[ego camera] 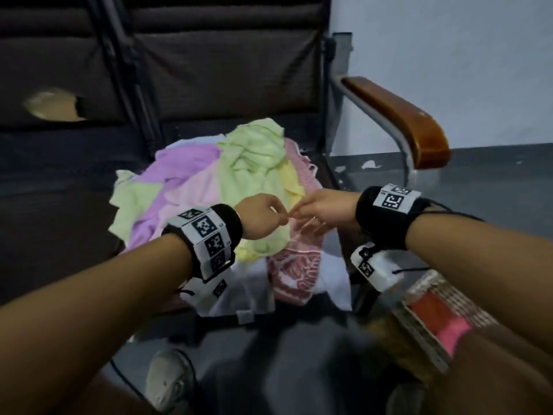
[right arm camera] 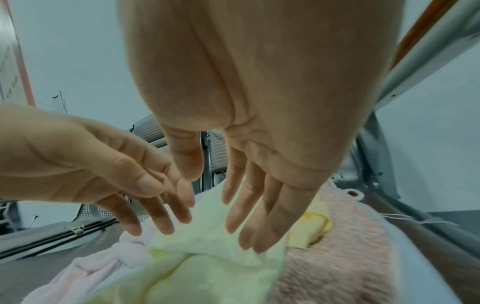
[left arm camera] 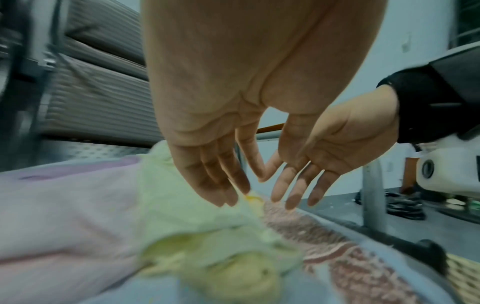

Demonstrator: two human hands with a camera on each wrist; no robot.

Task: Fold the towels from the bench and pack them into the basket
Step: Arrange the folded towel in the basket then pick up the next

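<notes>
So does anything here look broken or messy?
Yes. The bench's dark backrest has a torn hole at far left, showing pale padding. The towels lie in a crumpled, unfolded heap.

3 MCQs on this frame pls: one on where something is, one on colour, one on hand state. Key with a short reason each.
1. Where does the basket stand?
A. On the bench seat, behind the towels
B. On the floor, at the person's right, below the right forearm
C. On the wooden armrest

2. What colour is the towel bunched on top of the pile?
A. Light green
B. Dark blue
C. Black

3. How are the two hands?
A. Both balled into fists
B. Both open, fingers extended over the towels
C. Left gripping the armrest, right gripping the basket

Key:
1 B: the head view shows the woven basket low at the right, off the bench.
2 A: the light green towel lies on top.
3 B: the wrist views show the left hand and right hand with straight fingers, gripping nothing.
</notes>
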